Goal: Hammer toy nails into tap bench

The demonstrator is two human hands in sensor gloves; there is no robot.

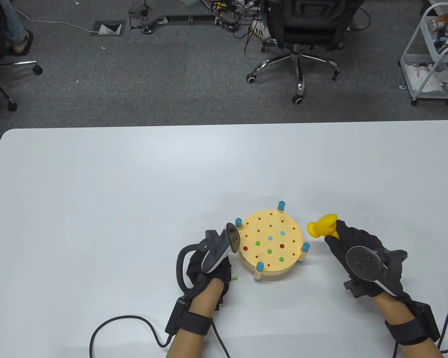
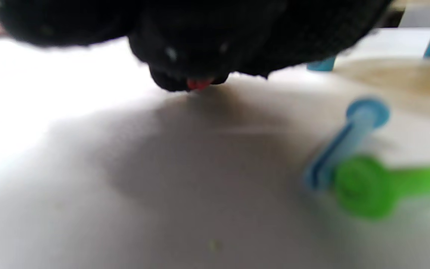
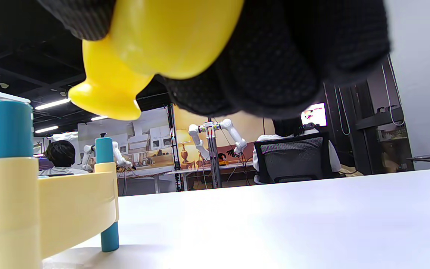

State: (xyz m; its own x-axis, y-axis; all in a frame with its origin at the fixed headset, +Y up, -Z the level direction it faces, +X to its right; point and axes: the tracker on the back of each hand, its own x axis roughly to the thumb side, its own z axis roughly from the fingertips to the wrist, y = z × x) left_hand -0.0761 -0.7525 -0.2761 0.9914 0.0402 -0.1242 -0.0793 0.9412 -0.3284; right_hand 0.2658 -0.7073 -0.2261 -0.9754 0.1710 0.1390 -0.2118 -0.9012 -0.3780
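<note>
The round yellow tap bench stands on blue legs at the table's front centre, with several red, green and blue nails sunk in its top. My left hand is down at the table just left of the bench. In the blurred left wrist view its fingertips pinch something small and red, seemingly a nail. A blue nail and a green nail lie loose on the table beside it. My right hand grips the yellow toy hammer, raised just right of the bench; the hammer also shows in the right wrist view.
The white table stretches wide to the left and back. A glove cable loops near the front edge. An office chair and a wire cart stand on the floor beyond the table.
</note>
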